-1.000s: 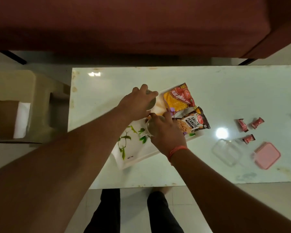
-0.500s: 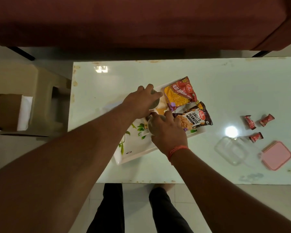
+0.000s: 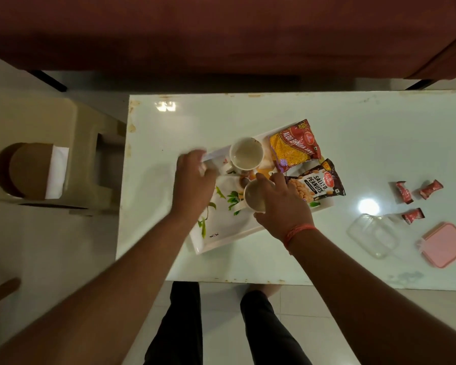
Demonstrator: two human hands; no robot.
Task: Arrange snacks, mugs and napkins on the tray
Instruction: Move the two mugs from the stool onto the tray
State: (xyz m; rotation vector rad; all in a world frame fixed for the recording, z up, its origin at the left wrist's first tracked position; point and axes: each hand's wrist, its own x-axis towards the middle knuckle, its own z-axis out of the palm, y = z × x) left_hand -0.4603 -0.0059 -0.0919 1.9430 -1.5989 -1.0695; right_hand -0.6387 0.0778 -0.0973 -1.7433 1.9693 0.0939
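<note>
A white leaf-print tray point(image 3: 223, 234) lies on the glossy white table point(image 3: 353, 133). On its far right sit two snack packets: yellow-red aloo bhujia point(image 3: 295, 146) and dark salted peanuts point(image 3: 315, 185). An empty white mug point(image 3: 246, 156) stands free at the tray's far side. My right hand point(image 3: 282, 206) grips a second white mug point(image 3: 254, 197) from above, at the tray's middle. My left hand point(image 3: 195, 180) is blurred over the tray's left edge, beside the far mug and not touching it, with nothing visible in it.
Three red wrapped candies point(image 3: 412, 216) lie on the table at the right, with a clear container point(image 3: 373, 235) and a pink lid point(image 3: 445, 245) nearer me. A beige stool point(image 3: 84, 143) at the left carries white napkins point(image 3: 57, 172). A maroon sofa point(image 3: 221, 35) lies beyond.
My left hand has let go of the far mug and swung left, uncovering it. My right hand stays on the near mug.
</note>
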